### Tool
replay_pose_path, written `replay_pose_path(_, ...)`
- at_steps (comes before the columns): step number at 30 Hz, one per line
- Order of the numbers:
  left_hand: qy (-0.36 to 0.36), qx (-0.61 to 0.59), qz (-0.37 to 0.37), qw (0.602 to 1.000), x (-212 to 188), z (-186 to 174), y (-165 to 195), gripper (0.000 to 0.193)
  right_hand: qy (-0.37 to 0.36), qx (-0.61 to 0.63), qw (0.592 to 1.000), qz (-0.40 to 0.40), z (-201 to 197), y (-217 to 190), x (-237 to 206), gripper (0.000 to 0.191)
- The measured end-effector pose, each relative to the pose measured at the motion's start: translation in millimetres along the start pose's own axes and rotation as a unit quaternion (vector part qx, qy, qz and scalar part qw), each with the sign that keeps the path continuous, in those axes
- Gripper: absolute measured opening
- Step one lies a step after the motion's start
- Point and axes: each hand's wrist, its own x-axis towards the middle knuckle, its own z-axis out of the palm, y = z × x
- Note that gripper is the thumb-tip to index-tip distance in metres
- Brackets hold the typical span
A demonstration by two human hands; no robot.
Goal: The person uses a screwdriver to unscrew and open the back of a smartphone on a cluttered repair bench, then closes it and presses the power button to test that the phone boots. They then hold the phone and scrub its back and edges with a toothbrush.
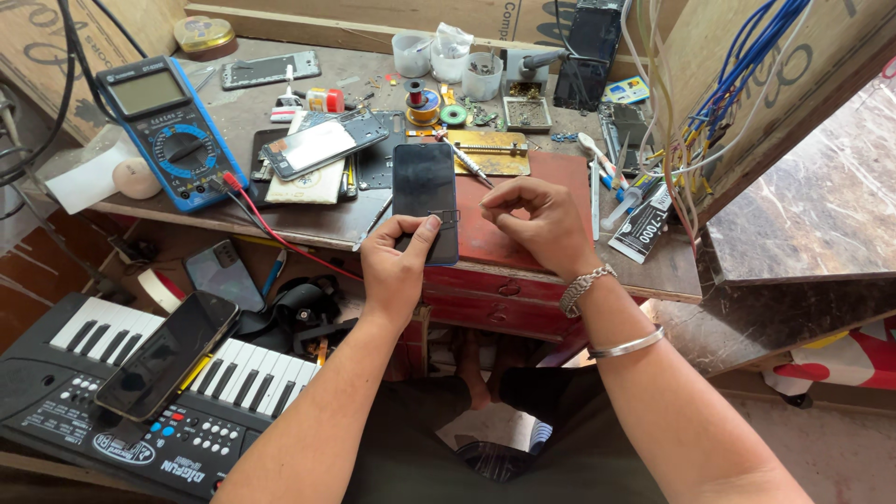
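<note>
- black glass of a smartphone [425, 191] lies face up on the reddish worktop [551, 201], its long axis running away from the person, top end toward the back of the bench, bottom end hanging at the front edge.
- left hand [397, 266] grips the phone's near end, thumb pressed down on the lower screen, fingers curled under the edge, so it is clamped on the phone.
- a small thin part [446, 217] sits at the phone's lower right corner, just beside the left thumb; too small to tell what it is.
- right hand [541, 219] hovers just right of the phone, fingers bent inward and bunched together; i cannot tell whether they pinch anything. a metal watch band [585, 287] and a bangle [625, 345] ring that arm.
- further left on the bench, a blue multimeter [173, 131] stands tilted, with an opened phone [322, 145] lying on a stack near it.
- behind the phone rests a brass-coloured plate [493, 152] with a screwdriver [465, 161] beside it.
- below the bench, another dark phone [168, 355] lies across a toy keyboard [140, 392].
</note>
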Motion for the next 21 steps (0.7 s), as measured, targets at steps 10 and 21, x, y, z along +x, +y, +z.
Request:
replay_pose_path(10,-0.004,0.021,0.019,1.0,-2,-1,1,0.016,-0.014,0.097,0.992,0.082,-4,8,2,0.018)
replay_pose_path(21,-0.005,0.046,0.041,0.998,0,0,0,0.017,-0.04,0.131,0.982,0.132,11,2,5,0.017)
